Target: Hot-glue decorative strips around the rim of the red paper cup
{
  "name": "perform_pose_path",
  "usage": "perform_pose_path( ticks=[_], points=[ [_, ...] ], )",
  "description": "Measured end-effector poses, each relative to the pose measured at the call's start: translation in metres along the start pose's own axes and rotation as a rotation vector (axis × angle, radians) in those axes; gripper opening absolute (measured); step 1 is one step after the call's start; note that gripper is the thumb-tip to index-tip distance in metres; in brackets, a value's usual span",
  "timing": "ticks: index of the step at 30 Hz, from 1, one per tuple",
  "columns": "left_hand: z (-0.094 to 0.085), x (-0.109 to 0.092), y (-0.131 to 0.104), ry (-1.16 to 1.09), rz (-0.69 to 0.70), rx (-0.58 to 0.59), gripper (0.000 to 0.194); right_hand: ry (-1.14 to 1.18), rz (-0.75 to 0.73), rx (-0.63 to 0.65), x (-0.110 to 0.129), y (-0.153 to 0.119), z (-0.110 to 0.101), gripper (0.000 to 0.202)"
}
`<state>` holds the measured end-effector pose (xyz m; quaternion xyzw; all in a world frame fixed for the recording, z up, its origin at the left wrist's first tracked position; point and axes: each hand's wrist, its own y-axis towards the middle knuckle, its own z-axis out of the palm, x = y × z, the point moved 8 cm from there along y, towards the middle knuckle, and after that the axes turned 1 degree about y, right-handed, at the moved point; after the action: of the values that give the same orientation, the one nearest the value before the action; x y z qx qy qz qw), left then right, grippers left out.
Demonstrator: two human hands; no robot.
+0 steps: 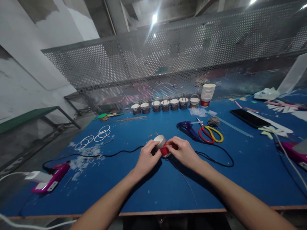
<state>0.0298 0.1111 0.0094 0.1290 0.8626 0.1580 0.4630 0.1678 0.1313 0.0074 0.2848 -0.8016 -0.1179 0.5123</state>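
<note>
Near the middle of the blue table, a small paper cup (164,151) with a red lower part and a grey-white band at its rim lies tilted between my hands. My left hand (149,155) grips it from the left, fingers on the band and thumb below. My right hand (180,149) has thumb and fingertips pinched together against the cup's right side; what they pinch is too small to make out. A thin grey cord (184,179) trails from beneath the cup toward the table's front edge.
Several wrapped cups (165,105) line the back beside a cup stack (208,92). A blue glue gun (188,129), scissors (211,134) and yarn ball (213,121) lie right; a phone (249,118) lies farther right. White rings (102,133) and a pink power strip (51,179) lie left.
</note>
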Motion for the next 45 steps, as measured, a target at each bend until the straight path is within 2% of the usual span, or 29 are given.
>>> perform_pose_path(
  ticks=[4, 13, 19, 24, 34, 40, 45],
  points=[
    [0.0, -0.002, 0.0, -0.01, -0.011, 0.023, 0.016, -0.084, -0.055, -0.042, 0.001, -0.001, 0.0, 0.011],
    [0.0, -0.002, 0.0, -0.073, -0.055, 0.046, 0.012, -0.101, -0.011, -0.025, -0.004, 0.001, -0.002, 0.012],
    [-0.001, 0.001, 0.0, -0.163, -0.123, 0.084, 0.021, -0.131, -0.06, -0.016, 0.002, 0.0, -0.004, 0.011],
    [-0.003, 0.006, 0.001, -0.259, -0.198, 0.066, 0.02, -0.147, -0.086, -0.013, 0.006, -0.001, -0.005, 0.011],
    [0.007, 0.011, 0.0, -0.325, -0.328, 0.148, 0.022, -0.186, -0.136, -0.033, 0.007, -0.001, -0.006, 0.013],
    [0.01, 0.01, -0.001, -0.324, -0.307, 0.2, 0.023, -0.208, -0.127, -0.049, 0.005, -0.002, -0.008, 0.014],
    [0.008, 0.008, 0.0, -0.256, -0.269, 0.175, 0.022, -0.207, -0.139, -0.064, 0.006, -0.003, -0.008, 0.014]
  ],
)
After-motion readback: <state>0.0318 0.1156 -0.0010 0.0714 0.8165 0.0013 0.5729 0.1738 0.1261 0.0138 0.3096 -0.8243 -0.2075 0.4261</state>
